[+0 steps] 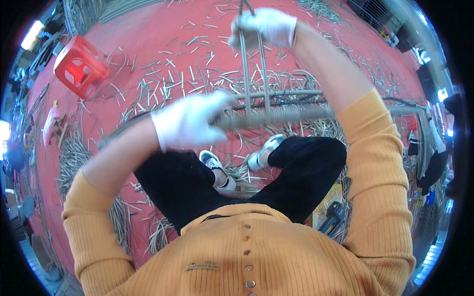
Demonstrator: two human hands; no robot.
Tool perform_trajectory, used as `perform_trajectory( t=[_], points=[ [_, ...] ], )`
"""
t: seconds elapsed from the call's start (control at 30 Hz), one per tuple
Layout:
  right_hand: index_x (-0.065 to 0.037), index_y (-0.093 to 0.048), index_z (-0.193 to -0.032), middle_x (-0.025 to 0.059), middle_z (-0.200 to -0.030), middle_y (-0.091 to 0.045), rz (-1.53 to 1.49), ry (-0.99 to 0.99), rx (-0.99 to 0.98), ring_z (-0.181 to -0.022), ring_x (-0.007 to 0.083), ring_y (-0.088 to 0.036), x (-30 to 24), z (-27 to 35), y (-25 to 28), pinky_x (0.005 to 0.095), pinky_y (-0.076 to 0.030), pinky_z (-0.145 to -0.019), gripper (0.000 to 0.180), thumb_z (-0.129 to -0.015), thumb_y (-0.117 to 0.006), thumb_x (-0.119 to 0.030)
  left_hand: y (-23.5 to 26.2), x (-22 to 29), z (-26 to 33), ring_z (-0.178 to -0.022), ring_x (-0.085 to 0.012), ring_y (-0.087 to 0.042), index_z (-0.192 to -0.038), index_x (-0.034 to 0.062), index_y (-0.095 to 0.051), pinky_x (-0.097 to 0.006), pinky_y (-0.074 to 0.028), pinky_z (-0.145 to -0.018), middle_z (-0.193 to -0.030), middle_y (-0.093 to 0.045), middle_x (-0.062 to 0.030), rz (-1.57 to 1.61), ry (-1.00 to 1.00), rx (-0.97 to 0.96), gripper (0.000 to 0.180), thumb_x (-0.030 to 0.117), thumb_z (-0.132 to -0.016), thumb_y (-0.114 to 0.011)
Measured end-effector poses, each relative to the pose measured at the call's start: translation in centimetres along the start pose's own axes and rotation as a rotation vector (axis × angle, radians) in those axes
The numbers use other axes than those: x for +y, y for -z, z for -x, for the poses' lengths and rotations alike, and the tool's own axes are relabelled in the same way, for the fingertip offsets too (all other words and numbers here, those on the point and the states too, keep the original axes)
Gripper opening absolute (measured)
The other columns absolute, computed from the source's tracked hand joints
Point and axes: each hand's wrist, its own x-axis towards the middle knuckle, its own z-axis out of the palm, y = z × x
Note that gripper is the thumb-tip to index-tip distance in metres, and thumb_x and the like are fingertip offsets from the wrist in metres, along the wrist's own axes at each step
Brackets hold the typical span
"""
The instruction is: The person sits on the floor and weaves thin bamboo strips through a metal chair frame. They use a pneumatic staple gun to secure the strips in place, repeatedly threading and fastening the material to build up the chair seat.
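A horizontal bar (286, 114), closely wound with pale cane strips, lies across in front of my knees. My left hand (190, 121), in a white glove, is round its left part, thumb below and fingers above; motion blurs the fingertips. Two long cane strips (245, 74) rise from the winding. Farther off, my right hand (264, 29), also gloved in white, is closed on these strips and holds them taut above the bar. Their ends run past the hand to the upper edge of the view. A thinner rod (291, 92) runs along the bar's far side.
Cut cane pieces (197, 74) litter the red floor (143, 29). A red plastic stool (81, 66) stands at the far left. Bundles of strips (74, 160) lie at left. By my right thigh is a dark tool (333, 214) on a yellowish box (321, 204).
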Motion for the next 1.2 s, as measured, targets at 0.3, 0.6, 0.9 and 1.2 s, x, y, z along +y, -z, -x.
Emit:
perform_trajectory(
  t=[0.3,0.6,0.9,1.2],
  points=[
    [-0.006,-0.071,-0.11,0.0119,-0.107,-0.074,0.009,-0.344,0.03,-0.099,0.0254,-0.07,32.0,-1.0,-7.2,0.0401,-0.053,-0.091,0.034,-0.102,-0.058,-0.036,-16.8,2.5,8.0,-0.102,-0.0451,-0.06,-0.124,0.0022,-0.054,-0.052,-0.049,-0.093,-0.09,-0.062,-0.0223,0.355,-0.018,-0.215,0.041,0.013,-0.086,-0.062],
    [-0.005,-0.072,-0.106,0.0178,-0.1,-0.073,0.454,-0.541,0.156,-0.096,0.0325,-0.069,37.4,-3.7,-7.9,0.0431,-0.049,-0.089,0.044,-0.101,-0.051,-0.044,-16.1,-16.4,-9.4,-0.092,-0.0327,-0.07,-0.102,0.0057,-0.071,-0.043,-0.054,-0.083,-0.096,-0.071,-0.0171,0.208,0.191,0.067,0.022,0.023,-0.095,-0.061],
    [-0.011,-0.075,-0.112,0.0242,-0.116,-0.069,0.417,-0.719,0.08,-0.109,0.0407,-0.065,35.7,-4.3,-7.5,0.0474,-0.049,-0.097,0.045,-0.092,-0.048,-0.042,-23.8,-26.7,-12.9,-0.096,-0.0296,-0.07,-0.101,0.0057,-0.074,-0.039,-0.052,-0.089,-0.097,-0.073,-0.0149,0.386,0.453,0.205,0.022,0.021,-0.095,-0.059],
    [-0.008,-0.074,-0.113,0.0193,-0.111,-0.072,0.506,-0.732,0.04,-0.104,0.0339,-0.068,37.6,-4.9,-7.6,0.0424,-0.05,-0.095,0.044,-0.097,-0.053,-0.044,-23.1,-24.6,-13.4,-0.09,-0.0316,-0.069,-0.097,0.0092,-0.076,-0.04,-0.053,-0.082,-0.094,-0.072,-0.014,0.261,0.3,0.216,0.019,0.026,-0.091,-0.067]
  ],
)
